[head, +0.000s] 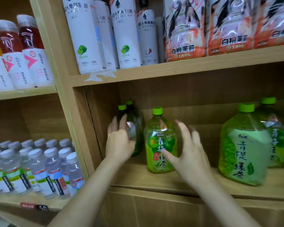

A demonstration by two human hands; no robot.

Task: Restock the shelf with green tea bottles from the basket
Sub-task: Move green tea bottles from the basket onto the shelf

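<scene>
On the wooden shelf, a green tea bottle with a lime cap stands upright in the middle. Two more green tea bottles stand one behind the other in the shadowed back left corner. My left hand lies flat against the nearer of those two, fingers straight and pointing up, not wrapped around it. My right hand hovers at the right of the middle bottle with its fingers spread, the thumb in front of the label. The basket is out of view.
Two bigger green tea bottles stand at the shelf's right end. White drink bottles and orange peach tea packs fill the shelf above. Small water bottles and red juice bottles fill the left bay. A wooden upright divides the bays.
</scene>
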